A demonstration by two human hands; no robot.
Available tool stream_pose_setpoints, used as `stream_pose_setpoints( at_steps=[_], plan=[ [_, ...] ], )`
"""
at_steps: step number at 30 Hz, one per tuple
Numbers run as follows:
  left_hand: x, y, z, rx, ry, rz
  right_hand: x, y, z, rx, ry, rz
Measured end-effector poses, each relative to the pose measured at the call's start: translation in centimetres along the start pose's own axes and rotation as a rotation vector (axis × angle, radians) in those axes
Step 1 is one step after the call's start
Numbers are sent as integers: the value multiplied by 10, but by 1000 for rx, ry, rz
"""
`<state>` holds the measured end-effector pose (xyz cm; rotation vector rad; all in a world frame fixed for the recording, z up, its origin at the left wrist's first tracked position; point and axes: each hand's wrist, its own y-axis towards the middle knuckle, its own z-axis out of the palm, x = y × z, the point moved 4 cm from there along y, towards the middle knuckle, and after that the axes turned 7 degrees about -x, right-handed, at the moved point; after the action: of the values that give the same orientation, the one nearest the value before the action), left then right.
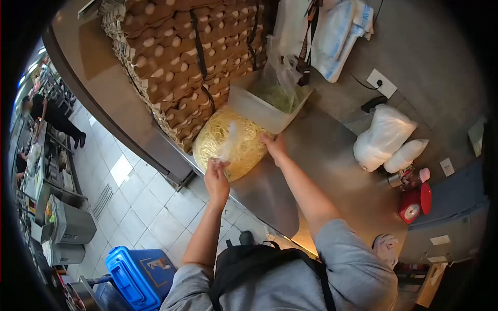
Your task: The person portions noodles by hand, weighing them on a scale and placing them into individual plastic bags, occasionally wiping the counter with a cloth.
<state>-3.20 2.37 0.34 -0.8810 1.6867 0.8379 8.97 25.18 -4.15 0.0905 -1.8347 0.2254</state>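
Note:
A large clear plastic bag of yellow noodles (244, 137) sits at the front edge of the steel counter (332, 181). My left hand (217, 181) is closed on the plastic at the bag's near left side. On the right side of the bag, my right hand (275, 148) grips it with fingers partly hidden. Behind the noodles, and close to my right hand, is a translucent plastic tub (249, 106) with pale green contents and a loose clear bag in it.
Tall stacked egg trays (171, 67) tied with black straps stand left of the noodles. White filled bags (384, 137) and a red scale (414, 205) are on the right. A blue lidded bin (137, 274) stands on the floor. A person (49, 116) is at the far left.

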Motion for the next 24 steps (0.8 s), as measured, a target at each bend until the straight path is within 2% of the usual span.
stream_pose_setpoints(
  at_steps=[2,3,5,10,11,13,15,17,19,21,23,24],
  plan=[
    [9,-15,-1,-126,-527,-261,-19,-3,-21,-136,-44,93],
    [9,30,-1,-148,-600,-255,3,23,10,-21,24,158],
    [5,22,-4,-193,-705,-390,7,3,2,221,71,394],
    [11,23,-8,52,-1103,-568,7,-12,-14,283,150,347],
    [27,28,-13,58,-1097,-679,10,-16,-16,311,162,321],
    [8,25,-31,42,-1040,-694,19,-35,-21,415,161,305],
    [-9,17,-51,191,-1153,-604,28,-58,-29,516,161,308],
    [-28,-1,-76,217,-1098,-636,27,-91,-39,633,205,335],
    [-11,-10,-106,214,-1054,-606,14,-126,-45,730,285,369],
    [-34,-25,-126,-23,-897,-608,12,-167,-50,813,292,393],
    [-39,-34,-142,-84,-812,-571,13,-203,-57,951,353,347],
    [-38,-36,-146,-66,-844,-576,15,-215,-62,995,236,311]
  ],
)
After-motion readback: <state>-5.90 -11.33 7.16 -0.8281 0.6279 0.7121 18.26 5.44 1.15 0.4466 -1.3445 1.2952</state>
